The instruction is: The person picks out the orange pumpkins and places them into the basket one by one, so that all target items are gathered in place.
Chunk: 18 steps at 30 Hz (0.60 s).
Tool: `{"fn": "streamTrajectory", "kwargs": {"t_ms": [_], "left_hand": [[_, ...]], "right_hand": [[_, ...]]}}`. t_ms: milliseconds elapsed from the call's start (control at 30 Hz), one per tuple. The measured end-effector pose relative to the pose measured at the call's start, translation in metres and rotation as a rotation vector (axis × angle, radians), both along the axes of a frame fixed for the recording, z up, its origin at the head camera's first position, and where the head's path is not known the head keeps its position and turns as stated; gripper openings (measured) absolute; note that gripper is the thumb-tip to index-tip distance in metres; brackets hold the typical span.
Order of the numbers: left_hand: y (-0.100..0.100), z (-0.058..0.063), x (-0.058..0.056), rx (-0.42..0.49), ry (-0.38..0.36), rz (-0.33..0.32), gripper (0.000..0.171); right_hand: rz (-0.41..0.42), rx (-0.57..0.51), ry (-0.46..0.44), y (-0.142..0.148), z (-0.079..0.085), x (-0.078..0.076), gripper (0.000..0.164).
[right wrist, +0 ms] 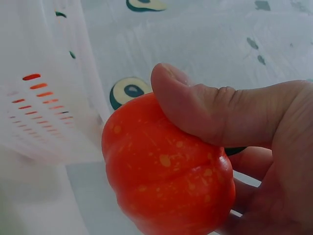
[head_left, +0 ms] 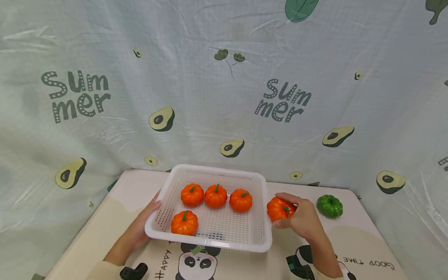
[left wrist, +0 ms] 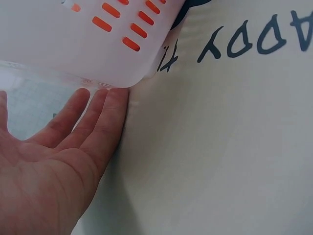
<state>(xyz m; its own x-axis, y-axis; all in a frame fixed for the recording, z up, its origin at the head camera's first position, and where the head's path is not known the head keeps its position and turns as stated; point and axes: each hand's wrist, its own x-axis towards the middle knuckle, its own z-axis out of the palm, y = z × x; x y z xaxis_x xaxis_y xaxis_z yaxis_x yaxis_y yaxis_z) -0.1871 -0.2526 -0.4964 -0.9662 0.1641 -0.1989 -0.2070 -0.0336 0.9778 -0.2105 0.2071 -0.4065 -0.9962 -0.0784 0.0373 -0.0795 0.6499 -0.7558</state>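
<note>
A white plastic basket (head_left: 224,244) has several small orange pumpkins in it, three along the back and one pumpkin (head_left: 184,223) at the front left. Beside its left wall is my left hand (head_left: 142,222). In the left wrist view that hand's straight fingers (left wrist: 100,120) reach the basket's lower edge. My right hand (head_left: 303,217) grips another orange pumpkin (head_left: 279,209) just outside the right wall, its green stem toward the palm. From the right wrist, the thumb (right wrist: 195,105) lies across that pumpkin's upper side; the other fingers are partly hidden behind it.
A green pumpkin (head_left: 329,206) rests on the table at the right, beyond my right hand. The printed tablecloth (head_left: 364,241) shows a panda and lettering. Close behind the table hangs a pale curtain (head_left: 203,85) with avocado prints.
</note>
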Motion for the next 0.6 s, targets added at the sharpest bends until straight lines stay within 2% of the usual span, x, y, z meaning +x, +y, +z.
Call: {"fn": "streamTrajectory", "kwargs": {"t_ms": [300,600], "left_hand": [[0.001,0.000,0.001,-0.015,0.013,0.005,0.066],[0.000,-0.001,0.000,-0.009,0.013,0.005,0.066]], "right_hand": [[0.062,-0.029,0.000,-0.012,0.004,-0.002,0.080],[0.171,-0.034,0.005,-0.029,0.009,-0.002,0.077]]}}
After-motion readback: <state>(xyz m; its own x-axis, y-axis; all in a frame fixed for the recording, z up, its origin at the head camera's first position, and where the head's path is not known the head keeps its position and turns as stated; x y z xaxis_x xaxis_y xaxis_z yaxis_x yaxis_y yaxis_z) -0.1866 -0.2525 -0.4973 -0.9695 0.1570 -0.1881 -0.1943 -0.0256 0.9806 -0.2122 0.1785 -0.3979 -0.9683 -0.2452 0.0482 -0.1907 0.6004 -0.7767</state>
